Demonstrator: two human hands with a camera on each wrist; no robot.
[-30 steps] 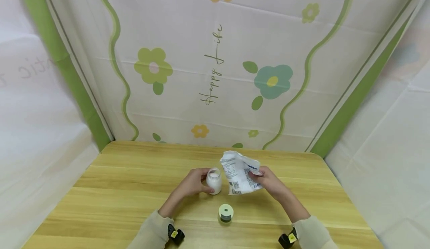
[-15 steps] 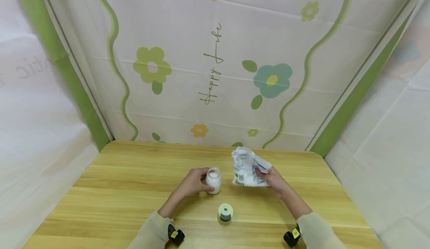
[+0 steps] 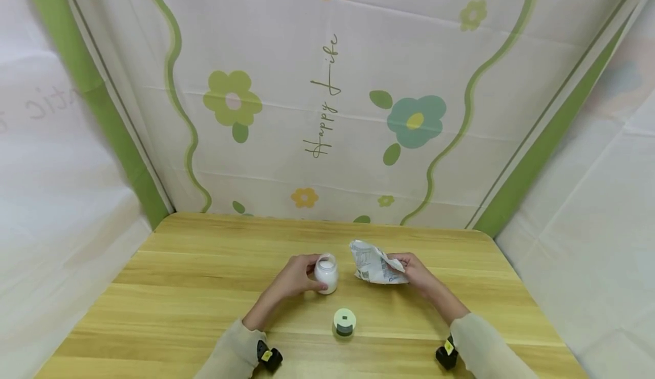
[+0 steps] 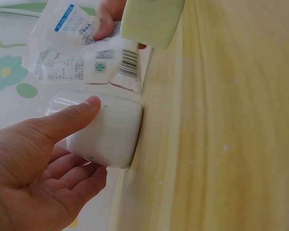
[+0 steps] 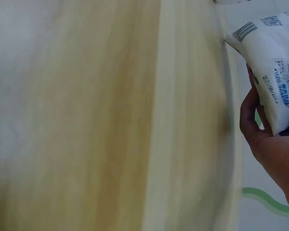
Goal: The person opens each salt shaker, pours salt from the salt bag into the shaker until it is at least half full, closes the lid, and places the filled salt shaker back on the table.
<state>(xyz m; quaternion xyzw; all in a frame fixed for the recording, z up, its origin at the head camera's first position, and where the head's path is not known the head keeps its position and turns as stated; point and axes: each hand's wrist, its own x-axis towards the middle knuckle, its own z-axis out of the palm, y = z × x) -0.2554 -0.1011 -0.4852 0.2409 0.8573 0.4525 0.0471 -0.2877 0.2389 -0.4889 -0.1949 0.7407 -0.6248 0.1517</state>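
A small clear jar, filled with something white nearly to its neck, stands upright and uncovered on the wooden table. My left hand holds it from the left, thumb across the near side and fingers round the far side. To the jar's right, my right hand grips a white printed plastic bag with its mouth crumpled. Barcode and small text show on the bag in the left wrist view. Nearer to me lies a round pale green lid with a dark grey front part.
The wooden table runs back to a white flowered cloth. More cloth hangs along the left and right sides. Tiny white specks lie on the wood in the left wrist view. A small black camera is strapped to each wrist.
My right hand has drawn the bag rightward, away from the jar, then lowered and tilted it flatter. My left hand and the jar have stayed in place, as has the lid.
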